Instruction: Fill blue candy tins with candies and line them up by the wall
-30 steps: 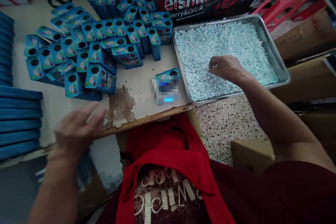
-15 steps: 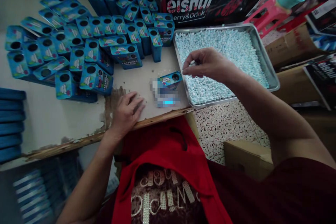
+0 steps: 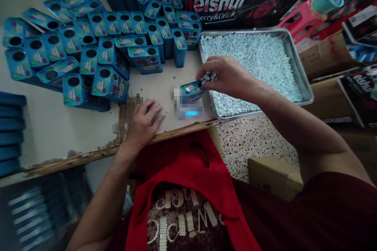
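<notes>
The box (image 3: 193, 93) is found on the worktop (image 3: 82, 133), its fill not visible; candies (image 3: 209, 76) are clamped in the fingers of the right hand (image 3: 226, 72) at its top, not yet released, and plenty are left in the tray (image 3: 308, 90). The left hand (image 3: 143, 120) is rested nearby, fingers slightly apart

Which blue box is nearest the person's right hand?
The lone box beside the metal tray, next to the right hand; the grouped boxes sit farther left.
</notes>
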Tool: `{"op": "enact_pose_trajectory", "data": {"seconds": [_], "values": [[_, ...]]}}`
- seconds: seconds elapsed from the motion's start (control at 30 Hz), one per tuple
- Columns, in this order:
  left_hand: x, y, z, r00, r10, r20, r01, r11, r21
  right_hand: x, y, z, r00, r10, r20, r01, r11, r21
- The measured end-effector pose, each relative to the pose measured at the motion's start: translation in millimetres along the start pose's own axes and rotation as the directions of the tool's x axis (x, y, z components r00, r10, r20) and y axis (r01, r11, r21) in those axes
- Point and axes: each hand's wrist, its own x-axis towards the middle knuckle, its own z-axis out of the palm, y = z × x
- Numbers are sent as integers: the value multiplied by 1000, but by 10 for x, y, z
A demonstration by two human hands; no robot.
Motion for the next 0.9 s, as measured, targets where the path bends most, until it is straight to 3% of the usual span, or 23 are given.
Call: {"op": "enact_pose_trajectory", "data": {"seconds": [0.3, 0.53, 0.63, 0.73, 0.9], "values": [[11, -6, 3, 1000, -10, -8, 10, 1000, -20, -27, -169, -93, 999, 26, 37, -26, 1000, -10], [17, -4, -20, 1000, -17, 0, 17, 1000, -25, -23, -267, -78, 992, 95, -82, -94, 995, 15], [18, 3, -23, 1000, -8, 1, 8, 1000, -16, -35, -144, -107, 973, 176, -149, -150, 974, 169], [17, 14, -19, 1000, 1, -12, -1, 1000, -13, -95, 129, -116, 953, 262, -154, -210, 933, 290], [16, 30, -27, 999, -32, -33, 31, 999, -37, -246, 459, -55, 941, 311, -130, -288, 943, 168]]}}
